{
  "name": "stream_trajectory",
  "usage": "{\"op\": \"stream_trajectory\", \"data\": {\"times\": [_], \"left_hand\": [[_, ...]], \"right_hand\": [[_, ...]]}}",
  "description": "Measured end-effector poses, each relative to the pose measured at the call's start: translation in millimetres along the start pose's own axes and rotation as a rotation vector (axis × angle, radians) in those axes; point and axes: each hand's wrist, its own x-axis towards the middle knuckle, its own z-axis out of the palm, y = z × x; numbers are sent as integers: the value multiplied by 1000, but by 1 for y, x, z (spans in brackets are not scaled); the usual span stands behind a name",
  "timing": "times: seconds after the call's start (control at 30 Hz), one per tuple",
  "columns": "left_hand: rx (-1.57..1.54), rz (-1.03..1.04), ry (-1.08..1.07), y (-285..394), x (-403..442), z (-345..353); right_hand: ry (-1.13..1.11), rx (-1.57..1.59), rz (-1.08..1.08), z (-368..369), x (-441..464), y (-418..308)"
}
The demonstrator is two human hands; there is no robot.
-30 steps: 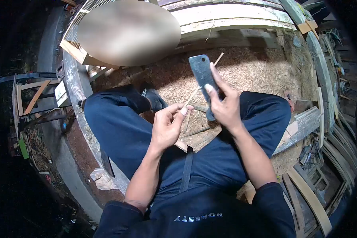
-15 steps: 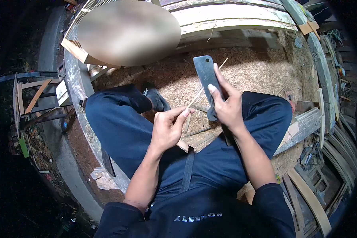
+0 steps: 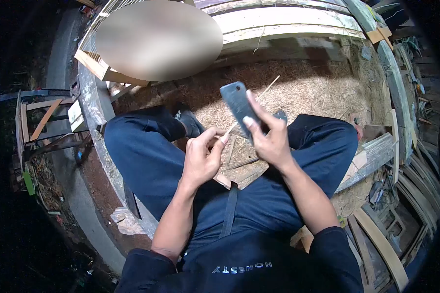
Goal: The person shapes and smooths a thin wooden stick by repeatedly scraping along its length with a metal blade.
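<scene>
My left hand (image 3: pixel 205 155) is closed, pinching one end of a thin bamboo stick (image 3: pixel 269 88) between thumb and fingers. The stick slants up and to the right, and its middle passes behind a dark cleaver (image 3: pixel 238 105) with a hole in its corner. My right hand (image 3: pixel 272 138) grips that cleaver by its blade, thumb on the near face and forefinger along the edge. The blade lies across the stick, close to my left fingertips. The cleaver's handle is hidden behind my right hand and forearm.
Wood shavings (image 3: pixel 318 95) cover the ground between and beyond my bent legs (image 3: pixel 149 151). Pale planks (image 3: pixel 288 22) run along the far side. Curved wooden strips (image 3: pixel 384 246) lie at the right. A slatted wooden frame (image 3: pixel 91 63) stands at the upper left.
My right hand has moved left and slightly down with the cleaver, along the stick towards my left hand. The blade is tilted more to the left. My left hand has hardly moved.
</scene>
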Motion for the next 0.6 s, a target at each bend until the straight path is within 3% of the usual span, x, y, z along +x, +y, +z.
{"op": "stream_trajectory", "data": {"times": [0.1,0.23,0.27,0.33,0.37,0.4,0.47,0.53,0.6], "left_hand": [[83,22,13,2,-2,2],[100,37,30,8,0,6],[95,4,17,9,1,3],[162,4,7,9,-1,-1],[155,2,2,9,-3,-1],[143,5,-1,10,-3,0],[167,-28,-15,12,-3,3],[124,122,64,5,0,8],[96,146,79,1,1,6]], "right_hand": [[108,95,229,-15,16,1],[52,-13,-63,-1,3,3],[-39,42,52,-2,-5,-8],[8,63,141,-3,0,-9],[113,24,70,-6,7,2],[107,109,242,-16,14,-6],[81,-9,151,-17,14,-7],[36,-33,-19,-4,1,-2],[10,10,-24,-2,-2,-6]]}}
